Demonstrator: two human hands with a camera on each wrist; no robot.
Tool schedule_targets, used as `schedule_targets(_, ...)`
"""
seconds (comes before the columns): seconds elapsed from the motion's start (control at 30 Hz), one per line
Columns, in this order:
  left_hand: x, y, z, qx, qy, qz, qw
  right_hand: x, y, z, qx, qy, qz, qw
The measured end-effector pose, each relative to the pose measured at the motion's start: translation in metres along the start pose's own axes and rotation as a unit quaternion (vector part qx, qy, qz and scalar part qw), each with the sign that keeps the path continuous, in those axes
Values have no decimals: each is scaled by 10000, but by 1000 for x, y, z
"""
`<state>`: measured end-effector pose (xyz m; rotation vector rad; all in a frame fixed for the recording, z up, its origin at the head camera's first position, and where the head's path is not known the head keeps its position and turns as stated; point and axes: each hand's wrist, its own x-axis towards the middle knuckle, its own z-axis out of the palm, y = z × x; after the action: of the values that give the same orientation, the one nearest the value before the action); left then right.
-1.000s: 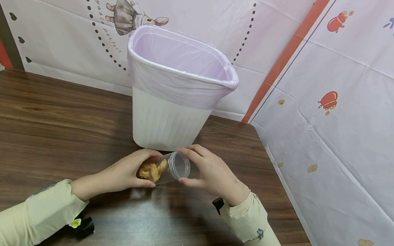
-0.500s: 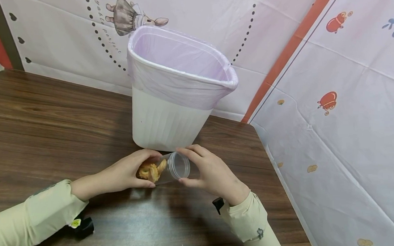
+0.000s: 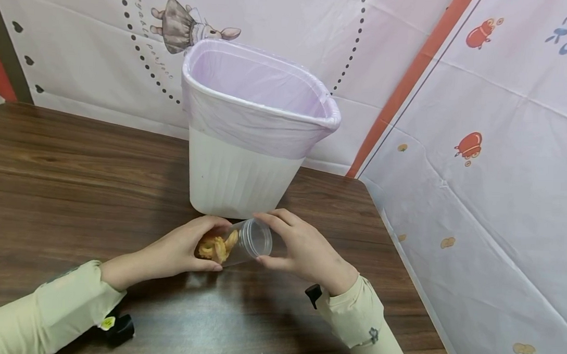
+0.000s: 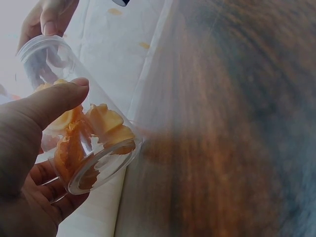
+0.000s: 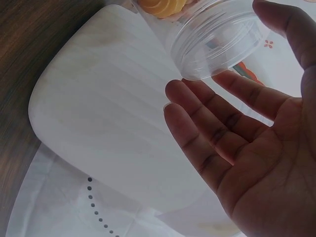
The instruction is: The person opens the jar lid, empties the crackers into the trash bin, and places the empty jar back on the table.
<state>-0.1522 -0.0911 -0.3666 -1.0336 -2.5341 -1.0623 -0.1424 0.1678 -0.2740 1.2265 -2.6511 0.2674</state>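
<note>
A clear plastic jar [image 3: 240, 252] lies tilted on its side between my hands, in front of the white bin. Its ridged round end [image 5: 217, 44] points toward my right hand. Inside, at the base end, sit several ruffled orange-yellow pieces [image 4: 106, 123], curled like pastry or snack twists. My left hand [image 3: 175, 247] grips the base end, thumb on the near side and fingers on the far side. At the ridged end, my right hand [image 3: 307, 247] pinches the edge between thumb and fingertips. The right wrist view shows its other fingers [image 5: 232, 116] stretched out beside that end.
Just behind the jar, the white bin [image 3: 236, 175] with a pale purple liner stands on the brown wooden table [image 3: 86, 180]. Printed white sheets [image 3: 451, 203] hang at the back and along the table's right edge.
The whole scene shifts very slightly in the head view. Both hands and the jar keep the same pose.
</note>
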Motion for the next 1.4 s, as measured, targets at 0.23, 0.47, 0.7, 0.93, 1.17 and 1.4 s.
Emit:
schedule_targets(0.23,0,-1,2,59,65,44,10000,0,1,0,36,3,53,10000)
schedule_targets(0.47,0,-1,0,30,40,23,10000,-1,0,-1,140,51,122,9998)
schedule_targets(0.7,-2,-1,-1,-91,13,-12,10000,-1,0,-1,226,103,218,9995)
schedule_targets(0.93,-2,-1,-2,-176,-3,-82,9998,-2,0,-2,230,119,275,9993)
schedule_targets(1.17,-3,1,0,-128,39,-64,9999,-6,2,-4,246,150,334,9990)
schedule_targets(1.4,-3,0,3,-45,88,-111,9999,-8,4,-6,226,214,330,9990)
